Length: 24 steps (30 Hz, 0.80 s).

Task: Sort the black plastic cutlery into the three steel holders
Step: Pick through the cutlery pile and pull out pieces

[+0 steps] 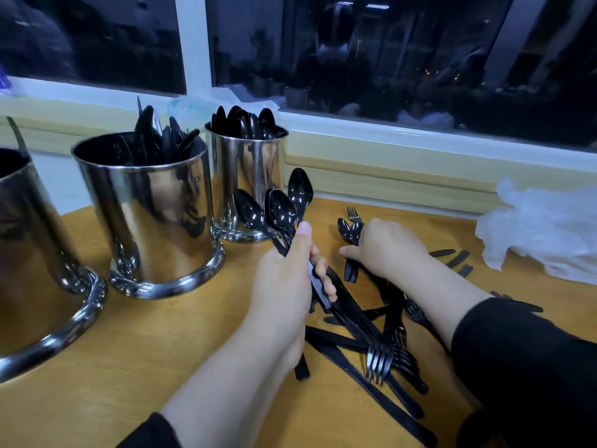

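left hand (284, 279) grips glossy black spoons (277, 211) | right hand (384, 247) pinches spoons

Wooden table (135, 357), dark night window (403, 53), white frame (193, 43)

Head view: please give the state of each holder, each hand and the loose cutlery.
Left holder: upright, contents hidden.
Middle holder: upright, holds cutlery.
Far holder: upright, holds spoons.
Left hand: grips a bunch of spoons.
Right hand: on more spoons; grip unclear.
Pile: forks and knives, unsorted on the table.
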### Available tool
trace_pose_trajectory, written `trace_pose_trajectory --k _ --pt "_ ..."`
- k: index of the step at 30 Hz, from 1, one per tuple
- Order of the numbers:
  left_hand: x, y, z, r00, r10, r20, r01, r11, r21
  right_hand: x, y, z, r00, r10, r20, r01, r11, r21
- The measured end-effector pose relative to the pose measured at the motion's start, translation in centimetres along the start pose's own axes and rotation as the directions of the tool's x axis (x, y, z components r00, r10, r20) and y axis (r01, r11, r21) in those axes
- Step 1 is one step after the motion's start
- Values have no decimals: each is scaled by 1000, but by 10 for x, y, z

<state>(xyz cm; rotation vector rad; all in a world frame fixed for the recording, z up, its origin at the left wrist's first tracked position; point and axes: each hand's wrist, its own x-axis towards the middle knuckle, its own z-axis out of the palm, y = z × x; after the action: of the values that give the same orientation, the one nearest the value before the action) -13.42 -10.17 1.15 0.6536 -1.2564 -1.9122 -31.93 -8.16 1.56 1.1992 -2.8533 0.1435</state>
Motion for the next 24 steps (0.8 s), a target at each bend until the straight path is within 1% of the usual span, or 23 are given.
trace_pose_trajectory --k 8,13,15,16,18,20,22,24 --pt "1 1 0 1000 -18 -10 18 1000 4 4 -9 5 1000 23 8 -23 999 48" --pt "3 -2 -3 1000 -2 -23 2 1000 -10 7 -5 2 999 46 0 -45 985 169" --pt "3 -3 -3 1000 -1 -27 0 1000 -28 2 -5 -5 999 41 -23 -35 972 231" --pt "3 -4 -3 1000 -5 -28 4 999 -44 -4 -4 -11 998 30 -50 -14 958 287" --pt "3 -3 -2 999 -26 -40 22 996 -83 -16 -2 -24 997 3 -73 30 892 452" --pt "2 -2 -1 997 -46 -57 40 994 -102 -43 -9 -40 995 -57 -79 91 836 542" --pt "0 -1 0 996 -64 -63 57 992 -110 -69 -16 -48 987 -128 -96 160 809 565" --pt "-2 -2 1 996 -82 -47 76 991 -113 -96 -27 -51 980 -164 -111 198 821 536"
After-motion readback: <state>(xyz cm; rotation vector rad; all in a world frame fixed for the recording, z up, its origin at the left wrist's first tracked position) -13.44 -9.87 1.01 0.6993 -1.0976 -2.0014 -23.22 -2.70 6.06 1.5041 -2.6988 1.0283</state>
